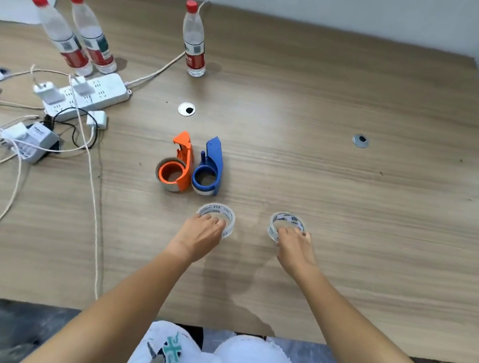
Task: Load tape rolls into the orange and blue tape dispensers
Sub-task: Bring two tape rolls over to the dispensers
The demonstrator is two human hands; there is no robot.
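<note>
1. Our left hand (201, 231) curls its fingers over the near rim of one clear tape roll (218, 217), which lies flat on the wooden table (351, 212) just in front of the blue tape dispenser (210, 169).
2. Our right hand (295, 246) grips a second clear tape roll (284, 223), also flat on the table, off to the right and apart from both dispensers.
3. The orange tape dispenser (178, 166) touches the blue one; both seem to carry a roll already, though we can't be sure.
4. We judge that taking a roll in each hand readies both for loading at once.
</note>
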